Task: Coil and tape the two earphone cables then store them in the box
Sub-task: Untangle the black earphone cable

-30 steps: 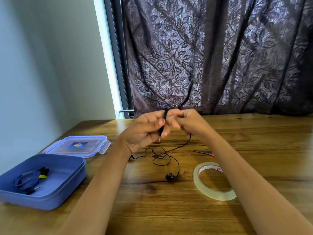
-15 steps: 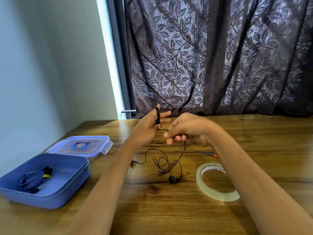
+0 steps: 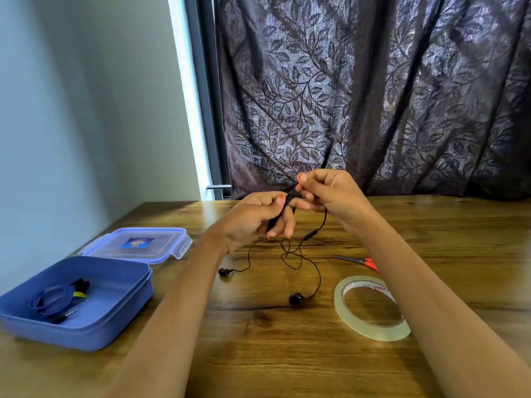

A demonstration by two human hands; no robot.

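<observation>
Above the middle of the wooden table, my left hand [image 3: 253, 219] and my right hand [image 3: 330, 193] both grip the black earphone cable [image 3: 314, 271]. Loops of it lie across my left fingers. The rest hangs to the table, its two earbuds lying apart near the front. At the left stands the open blue box [image 3: 120, 308]; a coiled blue earphone [image 3: 54, 300] bound with a yellow band lies inside it. A roll of clear tape [image 3: 370, 307] lies flat to the right of the earbuds.
The box's clear lid [image 3: 138, 244] lies behind the box. Red-handled scissors [image 3: 359, 261] lie beyond the tape roll. A dark patterned curtain [image 3: 373, 96] hangs behind the table's far edge, and a wall stands at the left.
My left hand has closed its fingers around the cable loops and dropped lower. My right hand has risen and moved over to the left fingers, pulling more cable off the table.
</observation>
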